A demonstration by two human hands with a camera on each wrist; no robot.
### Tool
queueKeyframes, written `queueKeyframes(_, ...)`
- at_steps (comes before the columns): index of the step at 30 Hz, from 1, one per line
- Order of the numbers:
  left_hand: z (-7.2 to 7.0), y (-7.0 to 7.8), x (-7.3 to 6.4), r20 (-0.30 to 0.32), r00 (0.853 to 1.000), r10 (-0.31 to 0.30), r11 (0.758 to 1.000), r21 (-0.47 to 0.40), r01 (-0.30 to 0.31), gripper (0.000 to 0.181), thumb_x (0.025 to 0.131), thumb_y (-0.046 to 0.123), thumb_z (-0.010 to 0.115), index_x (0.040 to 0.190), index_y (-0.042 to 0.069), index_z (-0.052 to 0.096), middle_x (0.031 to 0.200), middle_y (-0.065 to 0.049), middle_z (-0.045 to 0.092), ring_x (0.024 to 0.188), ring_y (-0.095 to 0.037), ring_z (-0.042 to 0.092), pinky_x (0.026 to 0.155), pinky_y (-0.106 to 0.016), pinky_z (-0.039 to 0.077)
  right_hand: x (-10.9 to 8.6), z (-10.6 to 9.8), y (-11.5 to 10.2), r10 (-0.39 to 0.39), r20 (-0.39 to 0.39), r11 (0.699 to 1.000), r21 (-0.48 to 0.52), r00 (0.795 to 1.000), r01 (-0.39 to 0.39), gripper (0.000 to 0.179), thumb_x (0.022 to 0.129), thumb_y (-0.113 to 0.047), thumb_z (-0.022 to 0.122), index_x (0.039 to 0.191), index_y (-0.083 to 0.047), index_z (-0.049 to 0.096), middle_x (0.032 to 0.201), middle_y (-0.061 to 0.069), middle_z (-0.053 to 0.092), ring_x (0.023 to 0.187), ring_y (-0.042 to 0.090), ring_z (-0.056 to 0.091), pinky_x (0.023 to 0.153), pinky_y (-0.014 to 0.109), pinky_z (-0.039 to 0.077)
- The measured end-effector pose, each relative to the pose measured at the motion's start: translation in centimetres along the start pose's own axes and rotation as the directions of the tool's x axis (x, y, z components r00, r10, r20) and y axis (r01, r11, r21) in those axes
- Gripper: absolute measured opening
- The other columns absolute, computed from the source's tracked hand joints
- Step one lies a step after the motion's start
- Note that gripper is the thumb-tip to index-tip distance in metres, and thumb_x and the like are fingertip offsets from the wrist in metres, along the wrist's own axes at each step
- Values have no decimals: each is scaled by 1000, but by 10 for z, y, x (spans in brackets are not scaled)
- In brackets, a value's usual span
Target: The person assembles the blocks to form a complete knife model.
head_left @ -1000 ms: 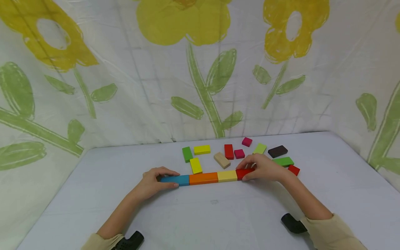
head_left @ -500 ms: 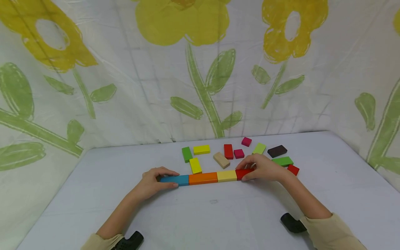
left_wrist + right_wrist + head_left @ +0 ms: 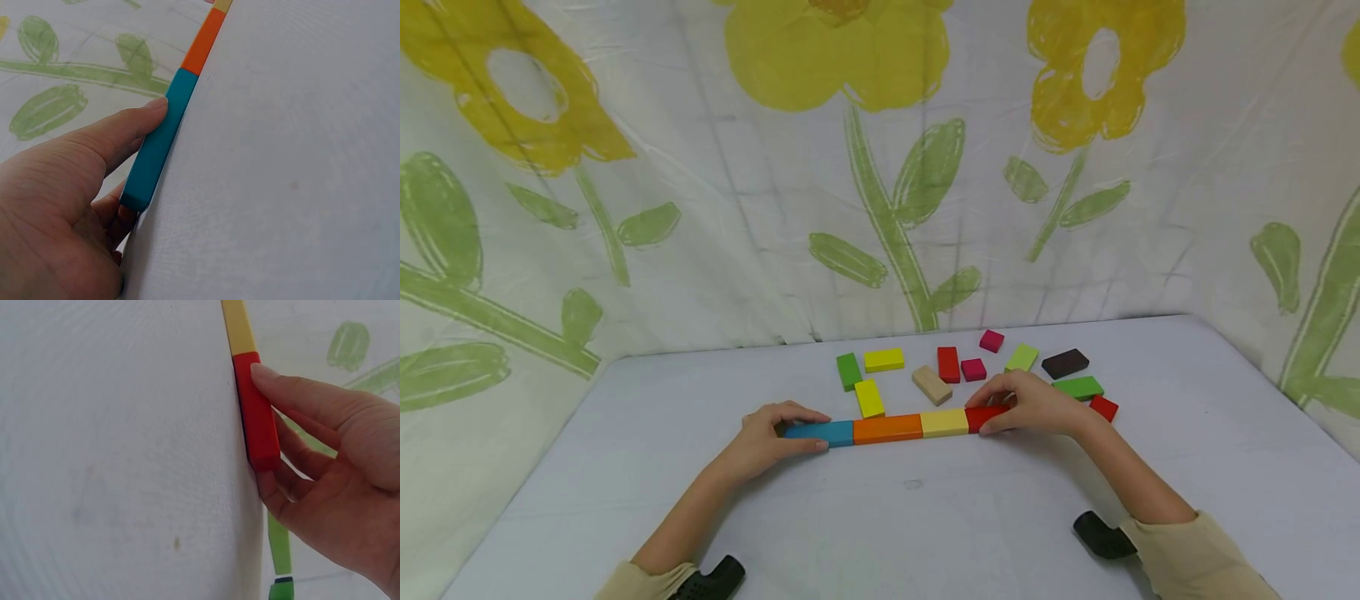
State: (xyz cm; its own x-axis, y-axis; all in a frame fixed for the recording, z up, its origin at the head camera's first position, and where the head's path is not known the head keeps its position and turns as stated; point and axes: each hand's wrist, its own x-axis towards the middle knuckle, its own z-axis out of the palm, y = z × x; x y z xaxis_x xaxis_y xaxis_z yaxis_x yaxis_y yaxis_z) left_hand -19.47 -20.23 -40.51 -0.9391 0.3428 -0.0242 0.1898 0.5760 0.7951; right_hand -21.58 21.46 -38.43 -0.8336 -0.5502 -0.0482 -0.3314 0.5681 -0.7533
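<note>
Four flat blocks would read as one bar: a blue block (image 3: pixel 831 432), an orange block (image 3: pixel 887 428), a pale yellow block (image 3: pixel 945 422) and a red block (image 3: pixel 985 417) stand end to end in a straight row on the white table. My left hand (image 3: pixel 778 433) grips the blue block at the row's left end, thumb on its near side, as the left wrist view also shows. At the other end my right hand (image 3: pixel 1033 404) holds the red block between thumb and fingers. In the right wrist view the red block (image 3: pixel 256 412) butts against the pale yellow block (image 3: pixel 239 328).
Behind the row lie loose blocks: green (image 3: pixel 849 372), yellow (image 3: pixel 884 360), another yellow (image 3: pixel 870 398), plain wood (image 3: pixel 932 385), red (image 3: pixel 948 365), dark brown (image 3: pixel 1065 363) and several more. A flower-printed curtain (image 3: pixel 737 250) hangs behind the table (image 3: pixel 880 525).
</note>
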Motion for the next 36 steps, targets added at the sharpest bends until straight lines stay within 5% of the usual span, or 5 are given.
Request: queueKeyframes(36,0,0,0,-1,1000,-5,1000,7,5,34,90,30,86,120,18,81,125,-4,74,106,-21,56,87,-36,44,-1,1,3,8,-5,997,76,1000,-8,32,91,-14,83,121,-4,77,115,8,73,105,23,58,80,25,55)
